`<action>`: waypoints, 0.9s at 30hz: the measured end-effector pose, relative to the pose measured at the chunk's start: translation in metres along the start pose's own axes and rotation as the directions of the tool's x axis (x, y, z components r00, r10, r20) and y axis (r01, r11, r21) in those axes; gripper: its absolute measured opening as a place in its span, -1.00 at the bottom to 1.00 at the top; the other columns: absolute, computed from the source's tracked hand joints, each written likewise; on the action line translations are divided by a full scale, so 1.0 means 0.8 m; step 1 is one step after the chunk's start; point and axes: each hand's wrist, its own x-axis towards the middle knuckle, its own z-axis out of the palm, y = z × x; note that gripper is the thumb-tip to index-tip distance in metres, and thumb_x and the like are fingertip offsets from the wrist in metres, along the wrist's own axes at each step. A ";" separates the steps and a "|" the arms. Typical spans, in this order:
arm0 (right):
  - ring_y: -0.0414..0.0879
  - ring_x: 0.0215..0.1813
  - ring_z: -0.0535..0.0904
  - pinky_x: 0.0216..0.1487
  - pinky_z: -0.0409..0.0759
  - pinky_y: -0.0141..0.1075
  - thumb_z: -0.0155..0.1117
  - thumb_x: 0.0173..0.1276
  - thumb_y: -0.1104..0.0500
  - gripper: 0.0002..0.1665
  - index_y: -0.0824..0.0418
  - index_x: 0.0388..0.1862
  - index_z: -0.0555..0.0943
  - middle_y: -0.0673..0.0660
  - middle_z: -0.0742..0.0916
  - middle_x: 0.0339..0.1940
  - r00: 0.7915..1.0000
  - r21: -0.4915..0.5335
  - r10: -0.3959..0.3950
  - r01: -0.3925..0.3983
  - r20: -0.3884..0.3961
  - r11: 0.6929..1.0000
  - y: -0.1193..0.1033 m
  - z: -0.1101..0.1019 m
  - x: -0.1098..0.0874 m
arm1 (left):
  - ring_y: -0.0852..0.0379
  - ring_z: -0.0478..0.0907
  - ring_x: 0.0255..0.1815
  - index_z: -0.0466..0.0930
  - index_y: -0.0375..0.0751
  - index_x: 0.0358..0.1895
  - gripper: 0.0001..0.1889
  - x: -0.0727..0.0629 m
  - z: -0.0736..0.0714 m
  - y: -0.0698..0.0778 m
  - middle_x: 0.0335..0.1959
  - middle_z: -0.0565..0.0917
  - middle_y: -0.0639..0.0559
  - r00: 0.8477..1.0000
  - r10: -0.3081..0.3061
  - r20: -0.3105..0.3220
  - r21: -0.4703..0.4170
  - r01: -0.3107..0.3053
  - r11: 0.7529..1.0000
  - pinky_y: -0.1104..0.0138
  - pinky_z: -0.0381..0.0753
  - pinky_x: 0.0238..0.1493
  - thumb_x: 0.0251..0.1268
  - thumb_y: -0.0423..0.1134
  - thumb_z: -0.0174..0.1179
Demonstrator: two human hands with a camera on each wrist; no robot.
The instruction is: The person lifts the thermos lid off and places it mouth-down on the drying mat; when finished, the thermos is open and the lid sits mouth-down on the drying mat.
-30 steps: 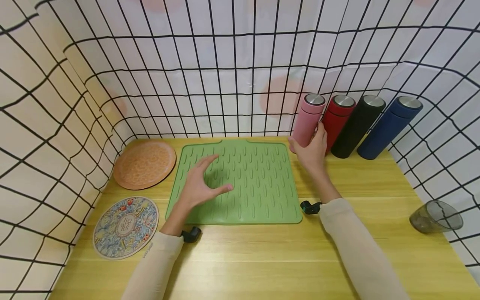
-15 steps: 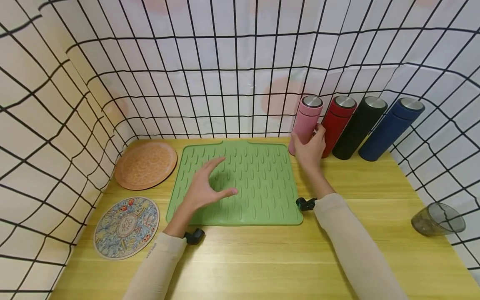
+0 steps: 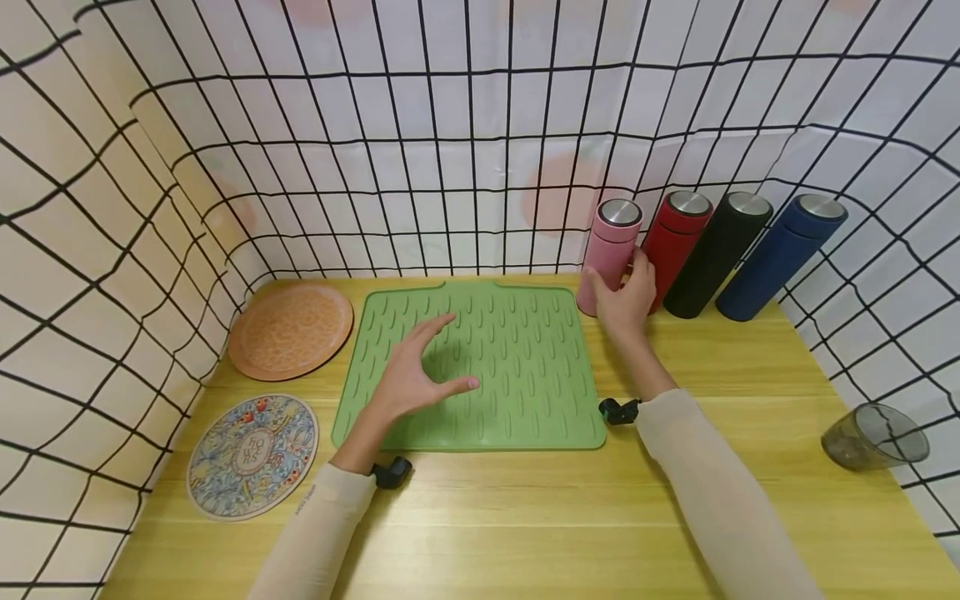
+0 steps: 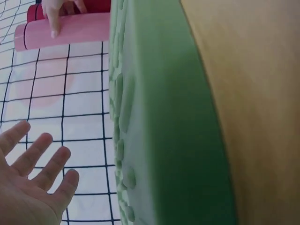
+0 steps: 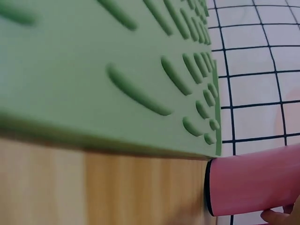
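Note:
My right hand (image 3: 628,302) grips a pink thermos (image 3: 609,250) with a steel-topped lid, thumb on its near left side and fingers round its right. The thermos stands upright just off the back right corner of a ribbed green mat (image 3: 517,367). In the right wrist view the base of the pink thermos (image 5: 253,180) shows beside the mat, with only a few fingertips in sight. Above the mat's left half hovers my left hand (image 3: 405,379), thumb and fingers spread apart with nothing between them. A red thermos (image 3: 675,242) stands right beside my right fingers.
Black (image 3: 716,258) and blue thermoses (image 3: 780,258) stand right of the red one, against the grid-patterned backdrop. A smoky cup (image 3: 873,436) sits near the table's right edge. An orange round mat (image 3: 288,329) and a patterned round mat (image 3: 252,457) lie at left.
The pink thermos has shifted slightly left and toward me in my right hand, widening its gap from the red one. My left hand has drifted a little to the right over the mat.

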 end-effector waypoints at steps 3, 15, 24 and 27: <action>0.01 0.29 0.48 0.35 0.56 -0.06 0.54 0.28 -0.07 -0.14 0.07 0.48 0.39 0.16 0.55 0.30 1.000 0.044 -0.011 0.011 0.005 0.999 0.000 -0.007 -0.009 | -0.11 0.22 0.61 0.20 0.34 0.60 0.09 0.000 0.001 0.003 0.60 0.31 0.14 1.000 0.002 0.006 0.002 -0.002 1.000 -0.33 0.24 0.48 -0.08 0.40 0.49; -0.04 0.35 0.52 0.46 0.50 0.03 0.62 0.20 0.13 -0.13 -0.03 0.42 0.38 0.01 0.59 0.37 0.976 0.231 -0.145 0.105 0.161 0.967 -0.028 -0.048 -0.060 | 0.00 0.34 0.54 0.14 0.46 0.59 0.07 0.006 -0.009 0.033 0.56 0.35 0.17 0.996 0.085 -0.032 -0.046 -0.086 0.995 -0.19 0.38 0.46 -0.05 0.37 0.50; -0.10 0.31 0.53 0.38 0.55 -0.19 0.62 0.20 0.19 -0.12 -0.05 0.44 0.40 -0.03 0.58 0.35 0.933 0.300 -0.193 0.100 0.302 0.949 -0.036 -0.068 -0.084 | 0.04 0.44 0.41 0.16 0.42 0.60 0.07 0.010 -0.014 0.063 0.51 0.42 0.18 0.987 0.156 -0.043 -0.065 -0.158 0.985 -0.05 0.47 0.41 -0.05 0.47 0.43; -0.10 0.32 0.52 0.36 0.53 -0.34 0.61 0.20 0.22 -0.12 -0.04 0.45 0.40 -0.02 0.57 0.36 0.904 0.335 -0.201 0.070 0.377 0.940 -0.042 -0.074 -0.093 | 0.07 0.45 0.41 0.16 0.41 0.60 0.08 0.011 -0.015 0.072 0.51 0.43 0.18 0.982 0.182 -0.056 -0.066 -0.186 0.980 -0.03 0.49 0.39 -0.06 0.58 0.34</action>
